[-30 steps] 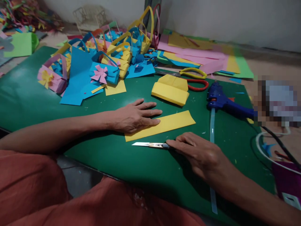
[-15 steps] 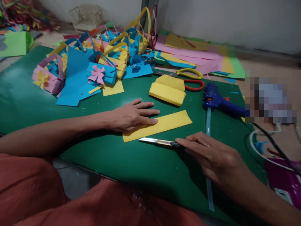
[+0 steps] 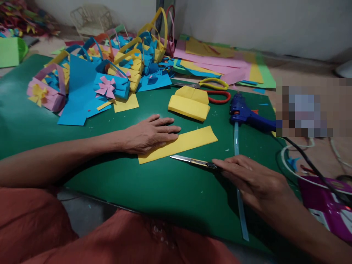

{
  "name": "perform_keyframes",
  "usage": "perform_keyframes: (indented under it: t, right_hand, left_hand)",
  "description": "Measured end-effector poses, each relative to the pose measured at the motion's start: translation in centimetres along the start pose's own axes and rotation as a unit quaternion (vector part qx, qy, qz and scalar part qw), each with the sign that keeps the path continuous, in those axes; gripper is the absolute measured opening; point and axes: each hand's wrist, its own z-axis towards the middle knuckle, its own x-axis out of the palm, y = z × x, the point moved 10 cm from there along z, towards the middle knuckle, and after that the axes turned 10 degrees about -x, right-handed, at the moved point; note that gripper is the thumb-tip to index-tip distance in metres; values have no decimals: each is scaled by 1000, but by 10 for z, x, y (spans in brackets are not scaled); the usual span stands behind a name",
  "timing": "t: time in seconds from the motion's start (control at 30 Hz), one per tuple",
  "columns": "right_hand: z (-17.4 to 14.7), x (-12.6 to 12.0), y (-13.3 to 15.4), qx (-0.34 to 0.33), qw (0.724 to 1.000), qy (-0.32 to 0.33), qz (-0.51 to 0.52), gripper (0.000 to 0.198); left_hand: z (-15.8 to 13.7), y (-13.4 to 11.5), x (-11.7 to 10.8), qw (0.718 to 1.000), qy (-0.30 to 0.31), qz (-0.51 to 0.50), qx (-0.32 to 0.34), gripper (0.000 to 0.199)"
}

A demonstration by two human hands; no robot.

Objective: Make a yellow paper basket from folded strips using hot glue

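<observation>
At 6 o'clock, nearest the camera, an orange garment fills the lower edge; just past it lies the green cutting mat. Right hand at 4 o'clock, fingers curled and pinched on the handle of a utility knife, blade lying low and pointing toward 9 o'clock, just beside the near edge of the yellow paper strip. Left hand rests flat, fingers spread, pressing the strip's left end to the mat; hands apart. Judgement: for a clean cut keep the flat hand firm and its fingers clear of the blade line, blade at a low angle, one steady pull. A clear glue stick runs under the right hand from the blue glue gun at 2 o'clock. Beyond, a folded yellow paper piece, then scissors with yellow and red handles. At 11 o'clock, paper baskets; at 1 o'clock, loose coloured sheets. No readable writing or brand anywhere.
</observation>
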Motion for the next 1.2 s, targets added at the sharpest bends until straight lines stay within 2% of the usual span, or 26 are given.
perform_keyframes:
  t: [0.57,0.93,1.2]
  right_hand:
    - [-2,0,-3,8,1000,-1,11,32]
    - [3,0,0,-9,1000,-7,1,31]
    - [2,-2,-2,12,1000,-9,9,29]
  left_hand:
    - [0,-1,1,1000,-5,10,2,39]
    - [0,-2,-1,1000,-14,7,3,39]
    - [1,-1,0,1000,-11,15,-3,39]
